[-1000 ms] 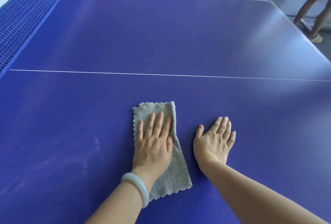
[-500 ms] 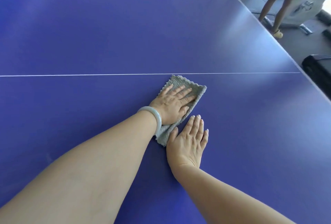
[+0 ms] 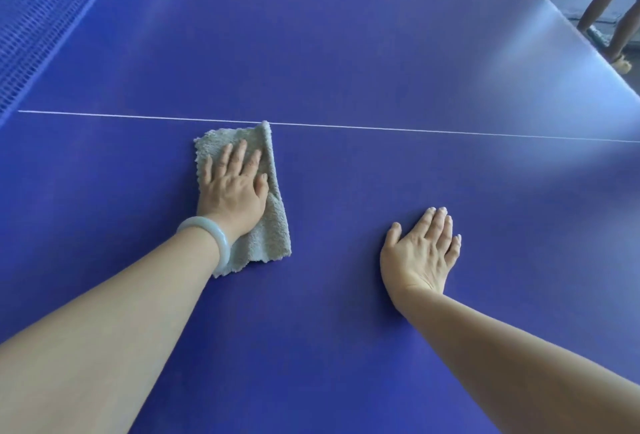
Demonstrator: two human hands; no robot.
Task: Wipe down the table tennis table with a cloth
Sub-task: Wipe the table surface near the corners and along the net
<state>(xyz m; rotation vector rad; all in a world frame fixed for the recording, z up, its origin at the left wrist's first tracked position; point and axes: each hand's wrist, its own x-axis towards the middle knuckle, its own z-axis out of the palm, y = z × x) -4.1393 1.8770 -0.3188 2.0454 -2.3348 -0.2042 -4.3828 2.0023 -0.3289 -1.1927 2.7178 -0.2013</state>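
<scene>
Under your left hand lay the cloth, pressed flat against the blue bench with your fingers spread across it, its far corner just touching the white line ahead of your fingertips. Your right hand rested open and empty on the bare surface, well apart from the left, palm down as a brace. You leaned far over, so that bracing palm could have slipped or left fresh smears on wiped ground. The cloth was folded and only partly under your palm; its loose near edge by your bracelet could have bunched and skipped patches. Pushing further left risked snagging the net. No brand, label or writing could be read anywhere.
</scene>
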